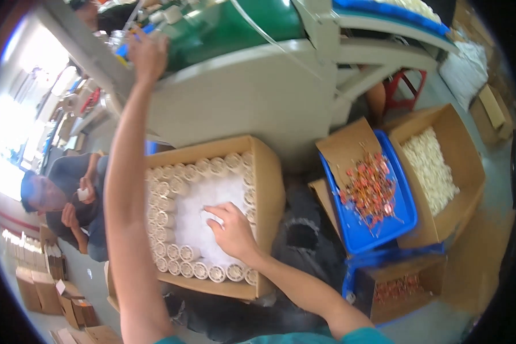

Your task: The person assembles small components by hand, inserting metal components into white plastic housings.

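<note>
My left arm stretches far up, and my left hand (148, 54) is at the near edge of a green conveyor belt (229, 31), beside small white cylindrical parts (171, 15). Its fingers look apart, and I make out nothing held in them. Below the belt stands an open cardboard box (268, 189). White ribbed round parts (187, 252) line its sides in rows around a white middle layer (198, 223). Over that layer hovers my right hand (230, 232), thumb and forefinger apart, with nothing clearly between them.
Right of the box, a blue tray (404, 215) holds red and orange wired parts (370, 189) and a cardboard flap. Beyond it, a carton (467, 166) contains cream parts. A lower box (407, 286) holds more wired parts. A person (77, 195) sits at left, holding a white part.
</note>
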Action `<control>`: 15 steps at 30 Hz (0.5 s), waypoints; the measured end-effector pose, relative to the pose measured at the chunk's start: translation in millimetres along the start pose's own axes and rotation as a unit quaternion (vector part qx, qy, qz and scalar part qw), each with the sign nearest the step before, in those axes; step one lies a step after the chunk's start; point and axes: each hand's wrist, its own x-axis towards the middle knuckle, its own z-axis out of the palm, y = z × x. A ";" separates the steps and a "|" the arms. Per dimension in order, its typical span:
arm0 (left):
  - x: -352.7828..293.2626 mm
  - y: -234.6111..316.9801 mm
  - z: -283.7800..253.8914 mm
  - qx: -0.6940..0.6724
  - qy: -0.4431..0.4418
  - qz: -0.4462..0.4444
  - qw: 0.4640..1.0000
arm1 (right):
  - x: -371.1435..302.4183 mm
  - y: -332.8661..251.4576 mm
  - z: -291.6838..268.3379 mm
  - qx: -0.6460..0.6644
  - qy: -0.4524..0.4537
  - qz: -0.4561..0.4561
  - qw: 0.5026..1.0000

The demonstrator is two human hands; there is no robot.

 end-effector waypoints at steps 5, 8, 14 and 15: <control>-92.2 77.1 -109.6 -0.183 0.042 0.063 0.980 | 7.3 2.6 -14.4 0.052 0.094 0.006 0.994; -222.9 96.5 -162.0 -0.337 -0.133 -0.056 0.931 | 13.3 -3.6 -19.3 0.087 0.139 -0.017 0.986; -408.1 144.8 -229.5 -0.366 -0.558 0.056 0.743 | 30.6 5.5 -72.3 0.037 0.243 -0.109 0.963; -404.7 145.3 -232.7 -0.363 -0.550 0.050 0.750 | 40.0 8.8 -83.5 0.015 0.238 -0.108 0.965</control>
